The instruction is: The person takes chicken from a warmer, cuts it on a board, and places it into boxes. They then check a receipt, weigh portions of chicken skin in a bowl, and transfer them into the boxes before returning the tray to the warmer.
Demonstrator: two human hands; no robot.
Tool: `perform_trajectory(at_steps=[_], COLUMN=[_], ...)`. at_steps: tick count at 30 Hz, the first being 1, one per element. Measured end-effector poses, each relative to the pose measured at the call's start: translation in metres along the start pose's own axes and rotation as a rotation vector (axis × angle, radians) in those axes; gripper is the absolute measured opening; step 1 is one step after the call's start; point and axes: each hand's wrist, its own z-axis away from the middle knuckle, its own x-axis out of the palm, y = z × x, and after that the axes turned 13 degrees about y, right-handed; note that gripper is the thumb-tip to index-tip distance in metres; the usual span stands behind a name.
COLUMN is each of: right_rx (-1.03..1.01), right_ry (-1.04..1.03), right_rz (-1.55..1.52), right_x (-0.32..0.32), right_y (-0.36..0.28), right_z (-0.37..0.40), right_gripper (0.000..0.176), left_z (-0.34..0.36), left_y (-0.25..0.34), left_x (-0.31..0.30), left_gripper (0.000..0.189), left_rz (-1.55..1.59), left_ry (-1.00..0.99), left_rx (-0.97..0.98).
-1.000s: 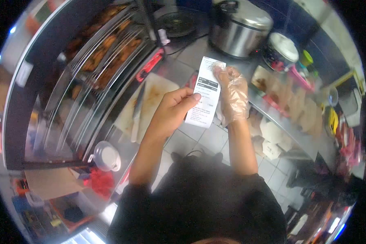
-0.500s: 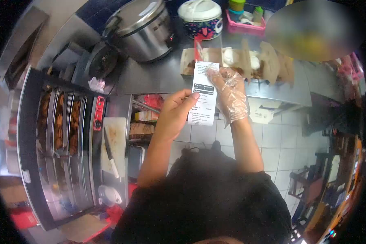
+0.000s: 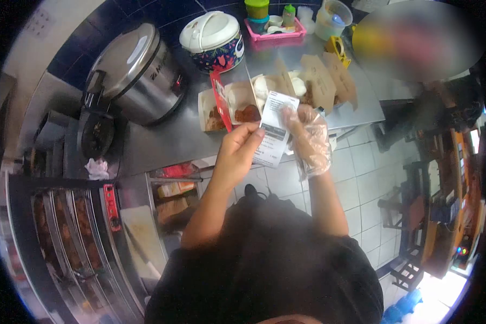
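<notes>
A long printed receipt (image 3: 276, 141) is held up between both hands in front of the counter. My left hand (image 3: 240, 150) is bare and pinches the receipt's left edge between thumb and fingers. On my right hand (image 3: 310, 141) is a clear plastic glove, and its thumb and fingers grip the receipt's right side near the top. Just beyond the receipt stands a row of open cardboard food boxes (image 3: 242, 102). Brown pieces of food (image 3: 247, 114) and white rounded portions (image 3: 262, 85) show inside them. A red card panel (image 3: 220, 97) stands up between two boxes at the left.
A steel cooker (image 3: 140, 81) and a flowered rice cooker (image 3: 213, 43) stand on the steel counter (image 3: 162, 141). Behind are a pink basket (image 3: 275, 36) and a yellow tape dispenser (image 3: 337, 49). To the left are a heated food cabinet (image 3: 70, 232) and a cutting board (image 3: 140, 232) with a knife.
My view has turned, so the counter and cooker sit further left and more of the boxes shows. The receipt is now tilted, still in both hands.
</notes>
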Motion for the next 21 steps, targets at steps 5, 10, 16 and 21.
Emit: perform_trajectory(at_steps=[5, 10, 16, 21], right_rx=[-0.064, -0.743, -0.159, -0.154], right_ry=[0.172, -0.435, -0.998, -1.048], right_rz=[0.644, 0.859, 0.814, 0.674], right_x=[-0.026, 0.007, -0.007, -0.031], right_y=[-0.015, -0.039, -0.018, 0.001], right_z=[0.004, -0.036, -0.086, -0.115], right_gripper=[0.034, 0.031, 0.030, 0.029], left_z=[-0.038, -0.055, -0.061, -0.066], left_y=[-0.010, 0.007, 0.019, 0.023], left_x=[-0.041, -0.043, -0.033, -0.019], left_gripper=[0.019, 0.021, 0.023, 0.024], left_rz=[-0.246, -0.205, -0.265, -0.453], left_ry=[-0.106, -0.263, -0.338, -0.297], left_rx=[0.110, -0.137, -0.107, -0.048])
